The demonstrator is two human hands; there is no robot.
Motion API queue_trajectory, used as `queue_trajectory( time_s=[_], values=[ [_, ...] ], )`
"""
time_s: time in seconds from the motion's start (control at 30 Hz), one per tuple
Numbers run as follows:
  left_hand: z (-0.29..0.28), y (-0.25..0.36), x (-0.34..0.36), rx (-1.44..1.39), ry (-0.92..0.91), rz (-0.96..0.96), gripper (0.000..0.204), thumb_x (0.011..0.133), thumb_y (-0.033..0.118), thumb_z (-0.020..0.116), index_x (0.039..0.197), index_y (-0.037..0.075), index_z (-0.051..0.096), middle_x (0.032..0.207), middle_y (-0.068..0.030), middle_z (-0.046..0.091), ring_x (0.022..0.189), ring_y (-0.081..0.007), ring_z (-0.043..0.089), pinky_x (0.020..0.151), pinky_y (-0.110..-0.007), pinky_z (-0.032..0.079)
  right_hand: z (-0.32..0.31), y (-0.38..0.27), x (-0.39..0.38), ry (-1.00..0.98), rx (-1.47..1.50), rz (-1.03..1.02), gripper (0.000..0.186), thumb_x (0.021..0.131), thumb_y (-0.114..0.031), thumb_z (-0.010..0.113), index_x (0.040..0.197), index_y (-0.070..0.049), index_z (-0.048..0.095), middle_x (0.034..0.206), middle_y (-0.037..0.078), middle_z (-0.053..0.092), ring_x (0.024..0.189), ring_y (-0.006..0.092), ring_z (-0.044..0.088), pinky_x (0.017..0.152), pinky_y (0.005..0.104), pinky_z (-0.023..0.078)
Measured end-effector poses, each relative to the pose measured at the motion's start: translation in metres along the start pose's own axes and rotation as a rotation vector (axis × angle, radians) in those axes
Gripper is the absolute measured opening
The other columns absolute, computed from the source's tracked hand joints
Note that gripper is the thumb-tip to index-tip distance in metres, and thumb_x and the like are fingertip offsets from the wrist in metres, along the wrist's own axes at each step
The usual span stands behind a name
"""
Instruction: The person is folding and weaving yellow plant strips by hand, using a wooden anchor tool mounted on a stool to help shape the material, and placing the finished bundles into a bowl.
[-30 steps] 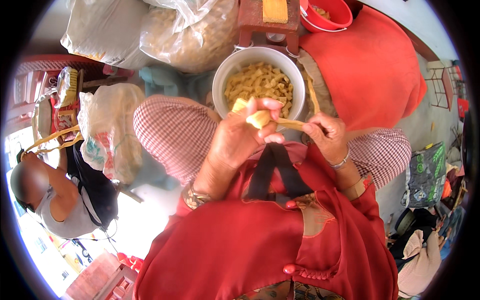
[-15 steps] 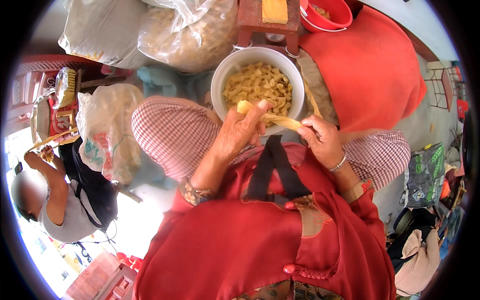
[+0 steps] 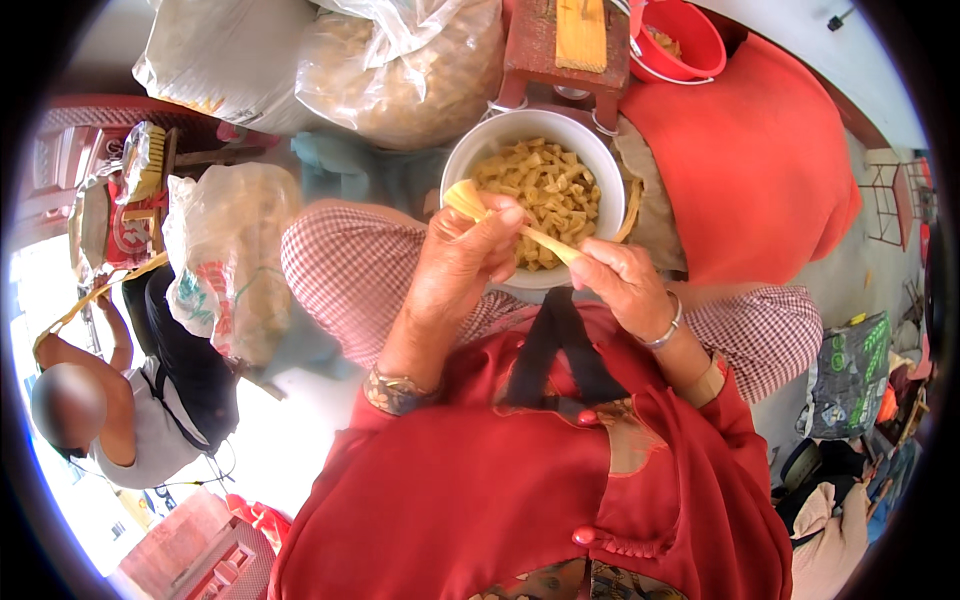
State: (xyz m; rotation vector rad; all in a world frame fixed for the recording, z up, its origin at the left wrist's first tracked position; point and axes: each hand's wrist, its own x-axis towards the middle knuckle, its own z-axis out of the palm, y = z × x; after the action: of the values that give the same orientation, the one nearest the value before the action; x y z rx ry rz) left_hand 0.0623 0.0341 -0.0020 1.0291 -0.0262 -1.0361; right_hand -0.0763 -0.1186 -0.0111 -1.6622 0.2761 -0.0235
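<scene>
Between my two hands runs a yellow, ribbon-like strip [image 3: 545,242], probably a plant leaf or fibre. My left hand [image 3: 458,250] is closed around it, with a wider, folded-looking end sticking out above the thumb and fingers. My right hand [image 3: 630,285] pinches the strip lower down and to the right, keeping that stretch fairly straight. Under and just beyond the hands stands a white round tub [image 3: 610,185]. Many short, folded yellow pieces [image 3: 548,180] lie inside it; my left hand hides part of its near left side.
A red wooden stool [image 3: 540,75] bearing a yellow block and a red bucket [image 3: 690,35] stand beyond the tub. A red cloth [image 3: 755,170] lies right. Filled clear bags [image 3: 400,85] sit far left. Another person [image 3: 150,400], at left, holds a long yellow strip.
My right hand has turned and slid slightly down along the strip, which looks narrower and more twisted between the hands. The folded end in my left hand appears wider. The whole view has shifted slightly.
</scene>
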Motion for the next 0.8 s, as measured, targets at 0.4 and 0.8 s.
queue_trajectory(
  time_s=[0.4,0.8],
  values=[
    [0.069,0.092,0.090,0.214,-0.104,0.316,0.010,0.085,0.011,0.060,0.087,0.001,0.059,0.063,0.0007,0.052,0.048,-0.0053,0.044,0.043,-0.022,0.042,-0.092,-0.074,0.084,0.343,-0.577,-0.334,0.035,0.092,-0.029,0.053,0.076,0.001,0.051,0.059,0.013,0.040,0.051,0.0232,0.040,0.049,0.0334,0.035],
    [0.054,0.092,0.181,1.094,0.241,0.801,0.016,0.083,0.013,0.057,0.080,-0.002,0.061,0.065,-0.0114,0.062,0.061,-0.0136,0.059,0.062,-0.034,0.050,-0.141,-0.008,0.151,0.462,-0.903,-0.277,0.026,0.091,-0.023,0.052,0.080,0.000,0.055,0.067,0.017,0.056,0.060,0.0321,0.053,0.056,0.0403,0.041]
  ],
)
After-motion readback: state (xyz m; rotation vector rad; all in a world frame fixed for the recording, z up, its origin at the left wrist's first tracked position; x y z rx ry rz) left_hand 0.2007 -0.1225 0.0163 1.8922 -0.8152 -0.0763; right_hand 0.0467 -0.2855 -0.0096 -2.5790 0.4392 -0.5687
